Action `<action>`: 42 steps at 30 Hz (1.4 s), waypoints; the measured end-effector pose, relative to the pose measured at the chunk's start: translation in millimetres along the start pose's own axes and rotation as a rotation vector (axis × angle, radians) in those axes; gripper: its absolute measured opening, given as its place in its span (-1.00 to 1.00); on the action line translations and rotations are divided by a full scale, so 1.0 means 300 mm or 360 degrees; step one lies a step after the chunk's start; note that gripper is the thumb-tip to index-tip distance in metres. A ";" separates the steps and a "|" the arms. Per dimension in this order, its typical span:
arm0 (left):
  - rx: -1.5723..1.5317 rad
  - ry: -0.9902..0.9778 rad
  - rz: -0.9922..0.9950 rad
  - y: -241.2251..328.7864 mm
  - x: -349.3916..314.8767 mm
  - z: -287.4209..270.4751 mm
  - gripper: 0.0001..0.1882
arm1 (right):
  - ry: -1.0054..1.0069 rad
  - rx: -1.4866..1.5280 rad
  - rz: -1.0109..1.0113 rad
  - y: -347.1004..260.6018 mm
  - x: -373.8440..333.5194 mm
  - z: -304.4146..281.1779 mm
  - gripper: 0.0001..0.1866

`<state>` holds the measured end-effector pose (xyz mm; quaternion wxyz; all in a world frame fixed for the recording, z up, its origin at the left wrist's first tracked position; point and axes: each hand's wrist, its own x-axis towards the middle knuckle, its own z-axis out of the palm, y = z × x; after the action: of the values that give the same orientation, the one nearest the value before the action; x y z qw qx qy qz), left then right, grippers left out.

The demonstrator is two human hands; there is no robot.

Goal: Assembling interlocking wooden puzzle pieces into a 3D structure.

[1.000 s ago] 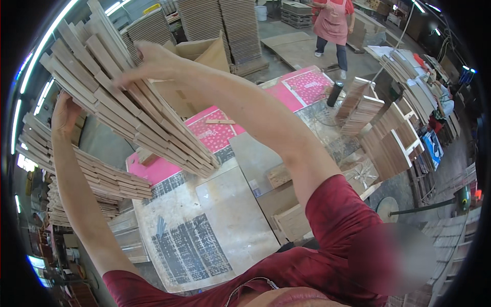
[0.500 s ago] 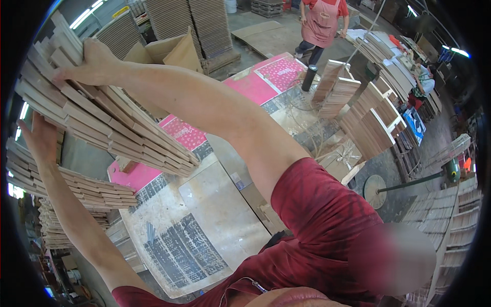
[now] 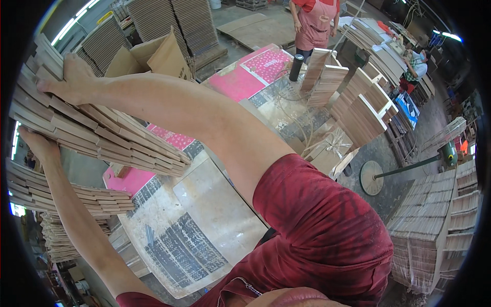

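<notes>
A tall pile of pale wooden strips leans across the upper left of the head view. My right hand is at its upper end, closed over a few strips with the thumb apart from the fingers. Lower down, my left hand reaches up against the same pile's lower side, between it and a second pile of strips. Strips hide most of the left fingers, so their grip cannot be made out. My right forearm crosses above the worktable.
A worn worktable with pink printed sheets lies below my arms. An open cardboard box stands beyond the pile. Assembled wooden panels and a black bottle are at the far right. A person in a pink apron stands behind.
My left hand's spread fingers have gone partly behind the strips. My right hand stays on the pile. The view has shifted slightly, and the person in the apron has moved closer to the table.
</notes>
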<state>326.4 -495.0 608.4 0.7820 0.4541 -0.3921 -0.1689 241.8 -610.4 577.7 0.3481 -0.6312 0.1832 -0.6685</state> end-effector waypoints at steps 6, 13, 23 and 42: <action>0.0086 -0.0006 0.0128 -0.028 0.037 -0.063 -0.29 | -0.0220 -0.0032 0.0141 -0.035 -0.025 -0.024 0.25; 0.0214 -0.0074 0.0104 -0.009 -0.040 -0.022 -0.22 | -0.0396 -0.0333 0.0205 -0.086 -0.033 -0.124 0.41; 0.0315 -0.0035 -0.0033 -0.017 -0.078 -0.032 -0.11 | -0.1061 -0.1012 0.0211 -0.346 -0.122 -0.499 0.08; 0.1083 0.0392 0.0153 0.073 -0.529 -0.433 -0.16 | -0.0576 -0.1797 0.1376 -0.490 -0.516 -2.859 -0.52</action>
<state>323.2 -309.9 517.3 0.6346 0.6862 -0.3497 0.0641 -631.9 -567.9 450.7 0.2272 -0.6863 0.6720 -0.1605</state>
